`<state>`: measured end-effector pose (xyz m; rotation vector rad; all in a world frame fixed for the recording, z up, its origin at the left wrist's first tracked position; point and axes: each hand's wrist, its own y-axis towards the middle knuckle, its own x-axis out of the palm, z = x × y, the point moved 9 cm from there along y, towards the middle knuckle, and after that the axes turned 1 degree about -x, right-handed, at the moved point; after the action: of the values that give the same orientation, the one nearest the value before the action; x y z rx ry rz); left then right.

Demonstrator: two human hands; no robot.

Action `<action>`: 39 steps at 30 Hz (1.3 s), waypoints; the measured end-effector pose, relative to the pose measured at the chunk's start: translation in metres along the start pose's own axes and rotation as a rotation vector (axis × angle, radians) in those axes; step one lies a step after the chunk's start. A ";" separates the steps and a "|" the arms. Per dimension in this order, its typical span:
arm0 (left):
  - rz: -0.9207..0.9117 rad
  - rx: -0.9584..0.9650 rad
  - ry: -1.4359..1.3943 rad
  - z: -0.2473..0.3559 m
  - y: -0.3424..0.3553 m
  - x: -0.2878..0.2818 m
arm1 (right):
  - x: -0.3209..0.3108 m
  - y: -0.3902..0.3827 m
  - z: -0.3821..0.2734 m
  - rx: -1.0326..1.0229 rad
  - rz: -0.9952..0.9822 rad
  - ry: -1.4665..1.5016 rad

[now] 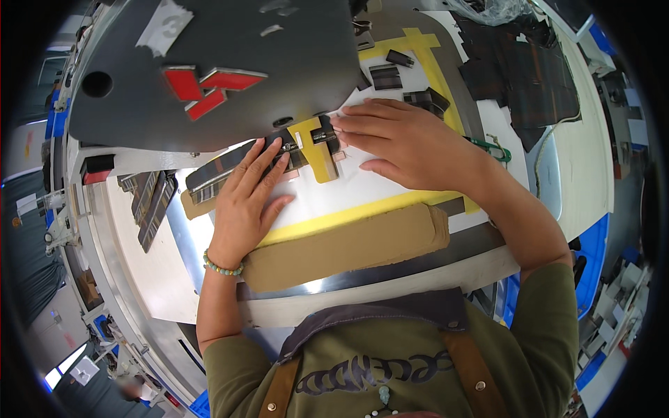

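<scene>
Two bare hands are at work beneath the dark machine head (293, 83), both palm down, neither clenched. Fingers spread, the left hand (244, 202) rests its tips on the plaid strip (217, 169), pressing rather than gripping. That strip lies left of the yellow plate (322, 166), running slantwise toward it on the white sheet (380, 182). On the plate's other side, the right hand (408, 146) stretches its fingers out, thumb apart; its fingertips reach the dark piece (324, 131) at the plate's edge, though from where I stand I cannot tell how firmly they touch.

I'd judge this to be the aligning step, with cloth being settled at the plate. The next move, to my mind, calls for light, even pressure from both sides, keeping the strip flat and straight, and fingertips well clear of the small mechanism beside the plate.
</scene>
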<state>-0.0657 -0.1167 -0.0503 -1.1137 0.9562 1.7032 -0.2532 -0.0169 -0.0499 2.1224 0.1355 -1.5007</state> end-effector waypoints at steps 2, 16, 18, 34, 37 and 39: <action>-0.015 0.004 0.019 0.001 0.000 0.001 | -0.011 0.001 0.006 0.083 0.060 0.085; -0.005 0.017 0.036 0.003 0.000 0.000 | 0.002 0.008 -0.007 -0.015 0.037 0.035; -0.007 0.016 0.035 0.003 0.000 0.001 | 0.004 0.007 -0.008 -0.027 0.028 0.015; 0.004 0.012 0.070 0.003 -0.001 -0.001 | 0.007 0.009 -0.007 -0.010 -0.002 -0.013; -0.008 0.008 0.083 0.002 -0.001 0.001 | 0.007 0.009 -0.007 -0.017 0.001 -0.014; -0.009 0.006 0.084 0.002 -0.001 0.002 | 0.007 0.009 -0.007 -0.020 0.010 -0.013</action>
<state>-0.0655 -0.1141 -0.0519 -1.1917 1.0060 1.6563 -0.2415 -0.0231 -0.0513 2.0946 0.1347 -1.5013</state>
